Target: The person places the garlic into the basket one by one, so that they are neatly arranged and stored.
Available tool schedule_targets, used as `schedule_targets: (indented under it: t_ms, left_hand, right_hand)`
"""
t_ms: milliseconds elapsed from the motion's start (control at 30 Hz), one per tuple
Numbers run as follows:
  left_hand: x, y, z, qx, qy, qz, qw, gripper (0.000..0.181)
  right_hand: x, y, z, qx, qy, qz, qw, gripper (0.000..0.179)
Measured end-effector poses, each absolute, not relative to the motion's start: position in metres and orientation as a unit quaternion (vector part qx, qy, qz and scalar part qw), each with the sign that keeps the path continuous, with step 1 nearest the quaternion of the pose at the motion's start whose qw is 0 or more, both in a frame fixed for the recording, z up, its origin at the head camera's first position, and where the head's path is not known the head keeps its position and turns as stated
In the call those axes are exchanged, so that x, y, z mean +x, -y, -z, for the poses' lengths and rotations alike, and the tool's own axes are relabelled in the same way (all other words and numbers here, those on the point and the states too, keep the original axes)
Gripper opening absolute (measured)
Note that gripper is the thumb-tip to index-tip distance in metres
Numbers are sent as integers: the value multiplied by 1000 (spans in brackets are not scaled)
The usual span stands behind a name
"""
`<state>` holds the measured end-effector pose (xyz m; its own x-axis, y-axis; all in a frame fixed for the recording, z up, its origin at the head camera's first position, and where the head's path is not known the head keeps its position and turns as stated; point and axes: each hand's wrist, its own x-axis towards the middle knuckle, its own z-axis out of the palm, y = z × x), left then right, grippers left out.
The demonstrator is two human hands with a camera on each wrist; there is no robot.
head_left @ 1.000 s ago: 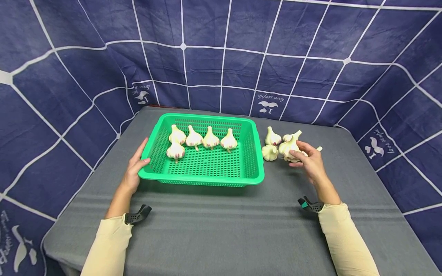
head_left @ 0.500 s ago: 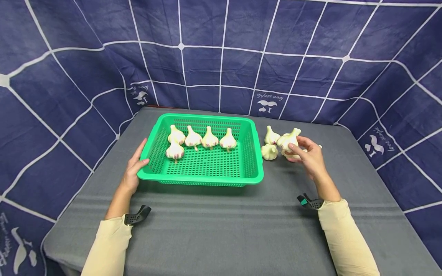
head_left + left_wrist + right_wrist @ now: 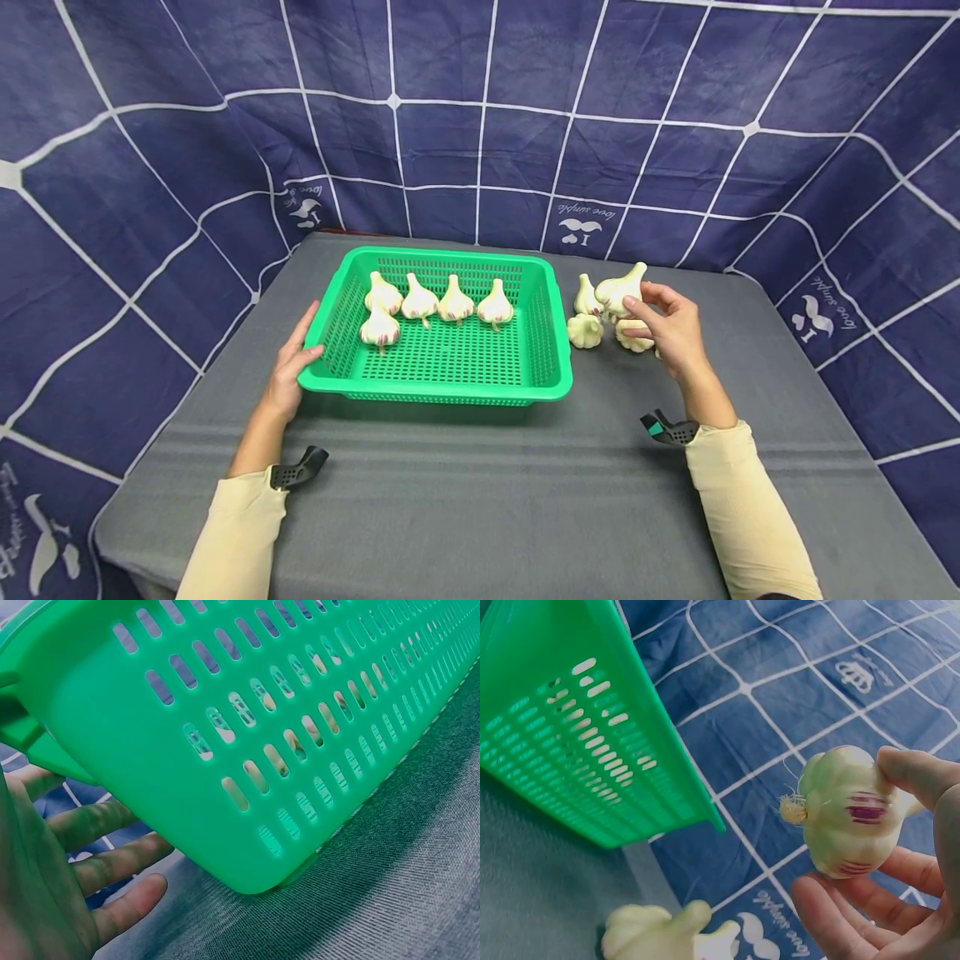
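My right hand pinches a garlic bulb between thumb and fingers, above the other bulbs on the table. In the right wrist view this held garlic shows its root tuft and purple streaks. My left hand is at the left end of a green plastic basket, its thumb over the rim. In the left wrist view the left fingers are spread and nearly straight beside the basket's end wall. Several garlic bulbs sit inside the basket along its back and left.
Right of the basket, several loose garlic bulbs lie on the grey cloth-covered table, among them a rear bulb, a front bulb and one partly under the right hand. A blue checked curtain surrounds the back and sides.
My right hand has lifted the garlic bulb up and slightly left from the pile, uncovering the bulb beneath. The left hand and basket stay in place.
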<state>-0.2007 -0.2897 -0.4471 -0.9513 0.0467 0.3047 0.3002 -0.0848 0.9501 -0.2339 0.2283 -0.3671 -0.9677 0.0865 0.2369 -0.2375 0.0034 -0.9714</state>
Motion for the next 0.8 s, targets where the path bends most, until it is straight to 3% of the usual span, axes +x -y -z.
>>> schedule_targets:
  t_ms: [233, 400, 800]
  left_hand:
    - [-200, 290, 448, -133, 668, 728, 85, 66]
    - [-199, 291, 447, -128, 676, 720, 89, 66]
    - [-199, 290, 446, -124, 681, 717, 90, 65]
  right_hand:
    - [-240, -213, 358, 90, 724, -669, 140, 24]
    - [-243, -199, 348, 114, 743, -649, 116, 34]
    - [-250, -166, 327, 136, 789, -595, 70, 36]
